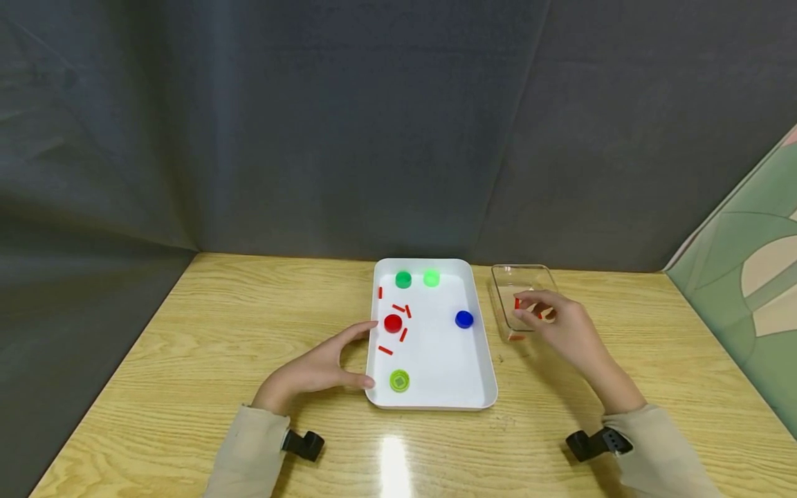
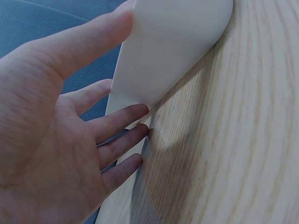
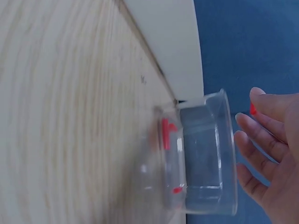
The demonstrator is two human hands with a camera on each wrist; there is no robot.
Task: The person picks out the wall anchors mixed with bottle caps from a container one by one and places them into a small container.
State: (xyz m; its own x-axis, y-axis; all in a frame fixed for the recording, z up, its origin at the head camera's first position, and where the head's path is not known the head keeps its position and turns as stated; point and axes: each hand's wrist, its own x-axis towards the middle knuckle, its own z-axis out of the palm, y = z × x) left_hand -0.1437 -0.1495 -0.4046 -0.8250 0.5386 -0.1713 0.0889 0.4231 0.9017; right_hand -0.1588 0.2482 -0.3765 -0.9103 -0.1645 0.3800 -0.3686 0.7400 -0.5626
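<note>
My right hand pinches a small red stick between thumb and fingertips, over a clear rectangular container. In the right wrist view, more red sticks lie at the bottom of that container. At the left side of a white tray, my left hand rests its thumb and a fingertip on the rim, the fingers spread and fairly straight. Inside the tray, several red sticks lie scattered around a red cap.
Other round caps stand in the tray: dark green, bright green, blue and yellow-green. The wooden table ends at a dark cloth behind. A green patterned panel stands at the right.
</note>
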